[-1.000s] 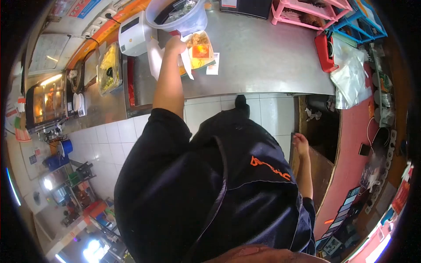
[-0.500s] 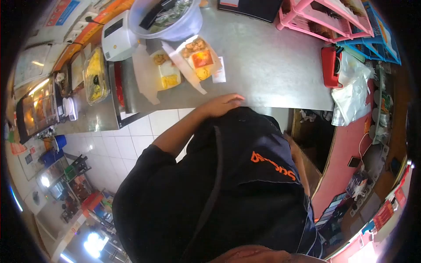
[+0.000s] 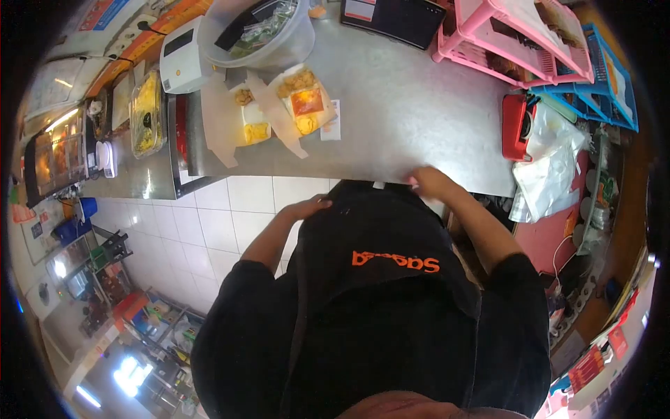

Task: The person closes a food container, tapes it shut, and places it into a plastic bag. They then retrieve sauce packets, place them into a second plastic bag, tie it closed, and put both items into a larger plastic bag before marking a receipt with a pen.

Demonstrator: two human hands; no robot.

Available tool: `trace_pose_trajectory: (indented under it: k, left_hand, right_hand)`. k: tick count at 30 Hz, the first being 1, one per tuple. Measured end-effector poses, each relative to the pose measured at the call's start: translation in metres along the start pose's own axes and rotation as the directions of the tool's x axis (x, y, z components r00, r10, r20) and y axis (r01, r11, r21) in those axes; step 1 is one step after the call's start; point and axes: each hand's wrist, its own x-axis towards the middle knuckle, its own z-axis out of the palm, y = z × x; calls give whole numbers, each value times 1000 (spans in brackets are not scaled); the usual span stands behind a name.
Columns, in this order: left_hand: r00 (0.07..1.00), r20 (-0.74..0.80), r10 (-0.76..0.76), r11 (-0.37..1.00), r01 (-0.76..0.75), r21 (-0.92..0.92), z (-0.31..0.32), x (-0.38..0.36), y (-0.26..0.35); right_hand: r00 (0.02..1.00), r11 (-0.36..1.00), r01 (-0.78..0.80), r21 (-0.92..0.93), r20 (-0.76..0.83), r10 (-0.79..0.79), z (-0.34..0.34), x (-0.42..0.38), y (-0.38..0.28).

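Note:
My left hand [image 3: 308, 208] is at the left side of the black apron [image 3: 380, 230], its fingers closed against the cloth edge. Beside the counter's front edge is my right hand [image 3: 431, 183], fingers curled together; what they hold, if anything, is hidden. A small white piece [image 3: 379, 185] shows at the apron's far edge, between the two hands. On the steel counter [image 3: 391, 126] ahead sit two open paper food boxes. One box holds fried pieces, a red sauce packet [image 3: 307, 103] and a yellow item [image 3: 306, 124]; the other holds a fried piece [image 3: 243, 97] and a yellow item [image 3: 256, 133].
Behind the boxes stand a clear tub [image 3: 279, 52] of packets and a white printer [image 3: 183, 59]. A dark tablet [image 3: 394, 21], pink rack [image 3: 488, 42], red device [image 3: 516, 129] and plastic bags [image 3: 548, 164] line the right. A yellow-filled tray [image 3: 145, 115] is at left.
My left hand has drawn back from the counter edge to the apron's left side. My right hand has come up from beside my body to the counter edge. My body has turned slightly.

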Motion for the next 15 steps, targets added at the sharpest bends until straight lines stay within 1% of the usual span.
trace_pose_trajectory:
  k: [1, 2, 3, 4, 5, 6, 8, 10, 12, 13, 14, 15]
  left_hand:
    - [984, -173, -40, 954, 90, 287, -10, 8, -36]
    - [938, -347, -31, 818, 223, 530, -17, 10, -65]
    - [876, -480, -37, 719, 357, 597, -12, -13, -58]
    - [799, -601, -21, 603, 490, 630, -3, -36, -53]
    - [753, -658, -1, 687, 479, 547, 2, -41, -74]
    - [698, -716, 9, 765, 456, 455, 5, -42, -106]
    - [683, -717, -136, 915, 365, 174, 22, -53, -147]
    - [667, -728, -160, 922, 364, 130, 58, -76, -151]
    - [614, -777, -138, 936, 338, 101, 96, -87, -162]
    - [603, -786, -139, 953, 298, 60, 117, -86, -170]
    - [594, -792, -142, 967, 255, 18, 136, -83, -180]
    - [692, -722, -7, 970, 180, 164, 151, -74, -196]
  right_hand:
    - [994, 989, -27, 145, -103, 42, -20, 25, -19]
    - [936, 986, 155, 59, -327, -128, -30, 55, -25]
    - [900, 983, 174, -51, -396, -180, -42, 89, -35]
    - [882, 988, 150, -21, -449, -143, -55, 121, -47]
    - [860, 992, 127, 7, -499, -106, -65, 147, -59]
    - [860, 995, 94, 25, -506, -68, -68, 171, -69]
    - [858, 998, 30, 57, -514, 3, -72, 198, -87]
    - [852, 995, -42, 89, -518, 82, -73, 209, -99]
    - [808, 993, -53, 109, -579, 107, -69, 218, -103]
    - [784, 991, -66, 117, -608, 124, -68, 220, -101]
    - [804, 992, -65, 109, -583, 117, -70, 218, -100]
    - [826, 993, -63, 97, -554, 107, -73, 214, -101]
